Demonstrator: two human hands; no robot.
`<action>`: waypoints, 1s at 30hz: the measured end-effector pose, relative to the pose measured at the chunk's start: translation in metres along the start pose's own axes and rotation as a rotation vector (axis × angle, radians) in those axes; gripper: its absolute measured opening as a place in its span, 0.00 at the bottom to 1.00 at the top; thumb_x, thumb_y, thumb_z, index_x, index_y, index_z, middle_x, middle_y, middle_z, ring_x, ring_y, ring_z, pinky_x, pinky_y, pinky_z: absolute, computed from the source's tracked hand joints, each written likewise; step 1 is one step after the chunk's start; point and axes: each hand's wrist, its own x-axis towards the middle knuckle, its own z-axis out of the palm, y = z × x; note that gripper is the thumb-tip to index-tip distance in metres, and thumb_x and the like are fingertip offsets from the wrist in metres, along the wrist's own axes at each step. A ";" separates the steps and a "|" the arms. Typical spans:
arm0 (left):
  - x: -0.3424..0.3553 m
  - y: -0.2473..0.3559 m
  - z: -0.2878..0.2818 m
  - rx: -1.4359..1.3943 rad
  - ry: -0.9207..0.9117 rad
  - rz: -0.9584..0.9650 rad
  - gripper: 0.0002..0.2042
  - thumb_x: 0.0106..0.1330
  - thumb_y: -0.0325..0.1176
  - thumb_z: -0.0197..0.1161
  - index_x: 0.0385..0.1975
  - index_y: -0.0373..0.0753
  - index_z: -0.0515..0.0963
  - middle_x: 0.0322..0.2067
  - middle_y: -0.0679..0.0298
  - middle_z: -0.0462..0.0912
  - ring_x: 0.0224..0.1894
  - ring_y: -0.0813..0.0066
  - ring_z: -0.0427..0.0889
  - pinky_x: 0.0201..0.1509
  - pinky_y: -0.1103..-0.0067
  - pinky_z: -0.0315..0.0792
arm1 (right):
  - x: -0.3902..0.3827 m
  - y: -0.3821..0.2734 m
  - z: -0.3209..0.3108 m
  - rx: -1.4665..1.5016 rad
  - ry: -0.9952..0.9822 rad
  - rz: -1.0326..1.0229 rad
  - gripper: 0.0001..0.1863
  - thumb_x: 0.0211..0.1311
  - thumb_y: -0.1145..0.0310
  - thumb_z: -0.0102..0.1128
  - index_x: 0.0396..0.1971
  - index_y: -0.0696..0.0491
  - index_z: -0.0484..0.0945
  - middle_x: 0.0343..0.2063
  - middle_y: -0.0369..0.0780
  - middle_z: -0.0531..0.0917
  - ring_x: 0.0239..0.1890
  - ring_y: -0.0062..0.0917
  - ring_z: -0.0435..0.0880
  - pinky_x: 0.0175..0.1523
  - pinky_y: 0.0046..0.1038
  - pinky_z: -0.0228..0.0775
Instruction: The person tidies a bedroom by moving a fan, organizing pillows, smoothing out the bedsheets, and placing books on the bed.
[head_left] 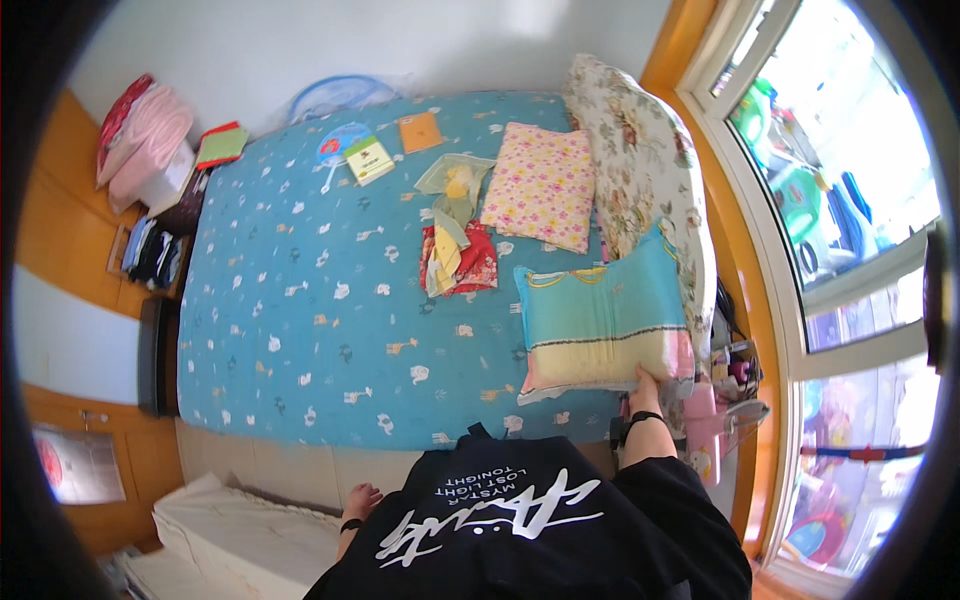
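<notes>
Head cam: R hand point(645, 388) pinches near edge of blue-&-cream pillow point(605, 310), which lies fwd & L of the grip on bed point(270, 350); floral pillow point(540, 185) farther fwd; L hand point(363, 499), fingers loosely half-curled, hangs well apart to L.

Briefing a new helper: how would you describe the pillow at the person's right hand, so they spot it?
On the bed, go to the right side, along the flowered cloth. The pillow lies near the close corner, touched by the right hand. Unlike the pink-flowered pillow beyond it, it shows broad turquoise and cream bands.
</notes>
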 end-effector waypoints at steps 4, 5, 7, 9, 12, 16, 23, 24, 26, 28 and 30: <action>-0.051 -0.032 0.004 0.079 0.050 0.007 0.09 0.83 0.38 0.58 0.50 0.40 0.77 0.45 0.53 0.87 0.48 0.55 0.91 0.48 0.63 0.85 | -0.044 0.010 0.001 -0.051 -0.005 0.040 0.31 0.66 0.60 0.83 0.69 0.42 0.82 0.67 0.32 0.83 0.67 0.35 0.76 0.67 0.47 0.69; -0.062 -0.044 -0.007 0.245 0.037 0.127 0.09 0.83 0.38 0.58 0.47 0.40 0.78 0.43 0.53 0.87 0.47 0.55 0.91 0.47 0.62 0.85 | -0.053 0.018 0.006 -0.018 -0.069 0.015 0.29 0.68 0.62 0.81 0.67 0.43 0.84 0.65 0.32 0.84 0.66 0.35 0.77 0.66 0.46 0.69; -0.047 -0.057 0.016 0.538 -0.007 0.427 0.10 0.82 0.38 0.58 0.40 0.40 0.79 0.39 0.53 0.87 0.44 0.53 0.90 0.45 0.60 0.87 | -0.017 -0.003 -0.018 -0.130 -0.047 -0.012 0.25 0.70 0.65 0.77 0.65 0.46 0.83 0.62 0.36 0.85 0.63 0.35 0.79 0.63 0.43 0.74; -0.041 -0.067 0.027 0.962 0.064 0.629 0.10 0.82 0.37 0.59 0.48 0.37 0.80 0.42 0.52 0.88 0.45 0.52 0.91 0.45 0.59 0.87 | 0.007 -0.005 -0.032 -0.106 -0.053 -0.012 0.22 0.71 0.68 0.74 0.62 0.49 0.83 0.57 0.38 0.85 0.57 0.34 0.82 0.57 0.39 0.79; -0.058 -0.083 0.024 0.810 0.050 0.579 0.14 0.83 0.38 0.62 0.57 0.35 0.79 0.50 0.51 0.90 0.48 0.54 0.92 0.46 0.58 0.88 | 0.005 0.004 -0.044 -0.066 -0.081 0.025 0.18 0.72 0.68 0.72 0.59 0.52 0.82 0.52 0.40 0.85 0.49 0.33 0.85 0.49 0.36 0.84; -0.038 -0.065 0.023 0.019 0.050 0.040 0.13 0.85 0.43 0.61 0.56 0.41 0.80 0.53 0.55 0.90 0.49 0.60 0.91 0.48 0.62 0.85 | -0.012 0.010 -0.041 -0.173 -0.008 -0.008 0.19 0.78 0.61 0.67 0.61 0.52 0.80 0.49 0.41 0.86 0.47 0.34 0.87 0.45 0.35 0.85; -0.008 -0.019 0.036 -0.039 0.166 0.010 0.19 0.83 0.42 0.57 0.66 0.41 0.81 0.52 0.61 0.90 0.49 0.66 0.93 0.47 0.66 0.82 | -0.065 -0.016 -0.042 -0.310 -0.136 -0.343 0.13 0.78 0.64 0.71 0.50 0.57 0.83 0.40 0.39 0.87 0.35 0.30 0.88 0.37 0.31 0.84; -0.001 -0.006 0.034 -0.038 0.154 0.030 0.19 0.83 0.43 0.58 0.66 0.41 0.81 0.52 0.61 0.90 0.49 0.66 0.93 0.48 0.66 0.82 | -0.074 -0.024 -0.036 -0.322 -0.200 -0.387 0.12 0.78 0.65 0.72 0.49 0.57 0.83 0.39 0.39 0.87 0.34 0.29 0.88 0.36 0.31 0.83; 0.012 0.018 0.027 -0.032 0.139 0.058 0.21 0.84 0.46 0.59 0.68 0.41 0.79 0.55 0.61 0.90 0.53 0.66 0.92 0.52 0.66 0.82 | -0.102 -0.041 -0.014 -0.343 -0.357 -0.442 0.11 0.78 0.66 0.73 0.46 0.59 0.84 0.37 0.39 0.88 0.30 0.27 0.88 0.33 0.30 0.83; 0.027 0.045 0.021 -0.018 0.124 0.067 0.22 0.86 0.48 0.60 0.70 0.41 0.77 0.58 0.60 0.90 0.57 0.65 0.91 0.55 0.67 0.82 | -0.140 -0.062 0.014 -0.352 -0.501 -0.473 0.11 0.79 0.67 0.72 0.46 0.60 0.84 0.37 0.39 0.88 0.30 0.28 0.89 0.34 0.30 0.84; 0.039 0.068 0.013 -0.023 0.084 0.172 0.21 0.85 0.47 0.61 0.69 0.42 0.79 0.57 0.61 0.91 0.55 0.66 0.92 0.55 0.67 0.82 | -0.197 -0.076 0.060 -0.328 -0.658 -0.466 0.11 0.80 0.67 0.70 0.50 0.60 0.84 0.41 0.41 0.89 0.34 0.30 0.91 0.39 0.32 0.87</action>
